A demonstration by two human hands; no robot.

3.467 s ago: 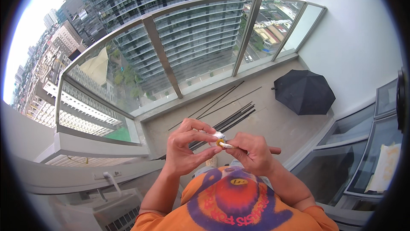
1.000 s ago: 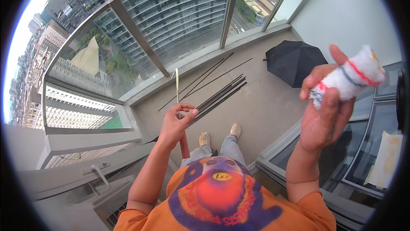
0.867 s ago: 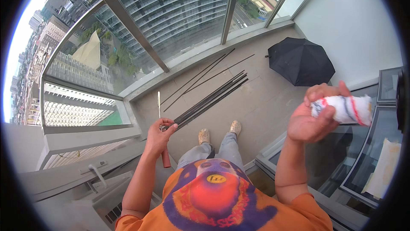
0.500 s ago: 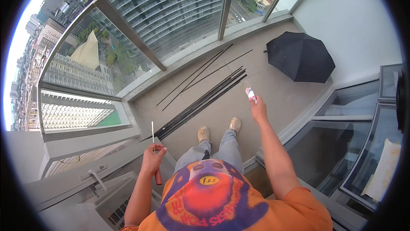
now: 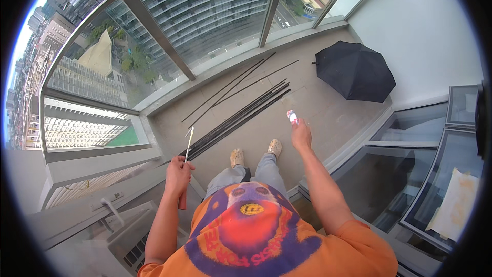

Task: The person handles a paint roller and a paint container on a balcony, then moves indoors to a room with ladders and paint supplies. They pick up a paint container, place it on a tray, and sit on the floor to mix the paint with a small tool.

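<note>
Right arm point(image 5: 326, 187) outstretched, left fingers point(image 5: 177, 161) curled

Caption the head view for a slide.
Balcony: left hand holds a red-handled rod, right hand a white-and-red roller sleeve.

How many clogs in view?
2: left clog and right clog, both worn, side by side on the floor. Neither is hidden.

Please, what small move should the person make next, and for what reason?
Perhaps bring the roll in the right hand inward toward the rod in the left hand: the two pieces are held well apart and each hand already grips one, so closing that gap seems sensible.
</note>
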